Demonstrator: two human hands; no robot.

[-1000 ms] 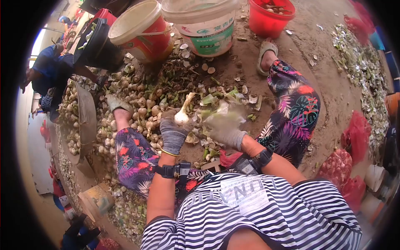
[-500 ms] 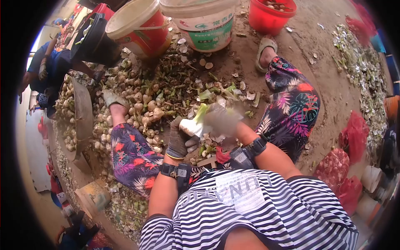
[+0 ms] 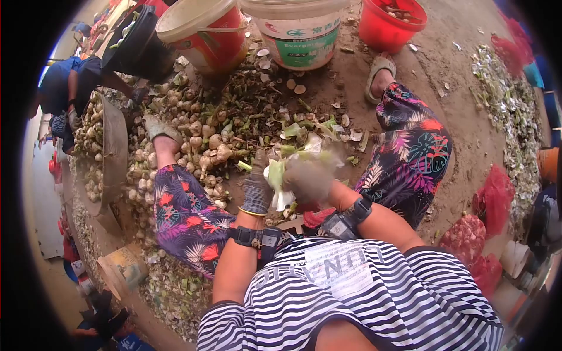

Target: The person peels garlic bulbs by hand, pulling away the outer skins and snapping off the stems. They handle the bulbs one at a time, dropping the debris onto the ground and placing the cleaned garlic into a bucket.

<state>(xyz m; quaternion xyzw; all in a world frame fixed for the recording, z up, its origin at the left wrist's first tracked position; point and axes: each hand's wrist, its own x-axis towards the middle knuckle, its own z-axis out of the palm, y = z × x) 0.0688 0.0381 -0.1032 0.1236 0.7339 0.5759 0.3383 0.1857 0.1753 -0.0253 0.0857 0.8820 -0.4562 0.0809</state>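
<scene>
My left hand [image 3: 256, 188], in a grey work glove, is closed around a garlic bulb [image 3: 276, 174] in front of my lap. Pale green and white outer skin hangs loose from the bulb. Right beside it is my right hand [image 3: 310, 180], gloved too and smeared by motion, so its fingers cannot be made out. It touches or nearly touches the loose skin. Beyond both hands, cut stems and peeled skins [image 3: 298, 130] lie scattered on the ground. A heap of garlic bulbs [image 3: 199, 137] spreads by my left foot.
A red-and-white bucket [image 3: 219, 47], a white-and-green bucket [image 3: 301, 44] and a red bucket [image 3: 389, 29] stand ahead. At the left are a tilted basin [image 3: 115, 152] and a person in blue [image 3: 58, 82]. Red mesh bags [image 3: 465, 237] lie at the right.
My left hand has turned more upright and shifted slightly right with the garlic. More outer skin hangs loose from the bulb. My right hand stays beside it, blurred in both frames.
</scene>
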